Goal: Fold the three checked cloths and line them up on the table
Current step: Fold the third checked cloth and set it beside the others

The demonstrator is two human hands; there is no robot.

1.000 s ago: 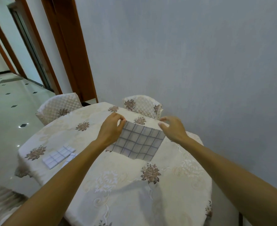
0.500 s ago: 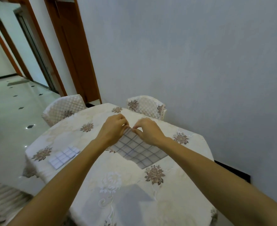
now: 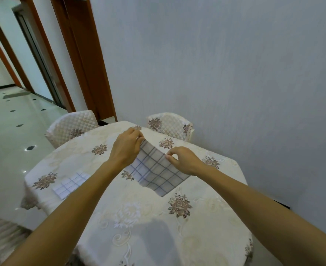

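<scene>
The left forearm crosses in front of the folded cloth [image 3: 70,184] at the centre left of the frame and covers its right end, so its full outline cannot be made out. The left hand [image 3: 126,148] also hides the upper left part of the checked cloth [image 3: 158,173] in the middle of the frame. Whether that cloth's lower corner rests on the table [image 3: 131,217] or hangs just above it cannot be told. The near edge of the table is cut off by the bottom of the frame, and both arms run out of the lower corners.

The checked cloth is pale with thin blue and grey lines in a square grid. It is spread as a slanted panel, with its top corner high near the left hand and its lowest corner pointing toward the bottom of the frame. The left hand pinches the top corner between thumb and fingertips. The right hand [image 3: 185,160] pinches the upper right edge, lower and to the right, so the two hands sit apart along that edge. The folded cloth is a small white oblong with the same blue grid, lying flat near the table's left edge.

A cream flowered tablecloth covers the table. Open tablecloth lies below the held cloth and between the two cloths. Two quilted chairs [image 3: 72,125] [image 3: 169,124] stand at the far edge, and a grey wall [image 3: 235,73] is close behind the right side.
</scene>
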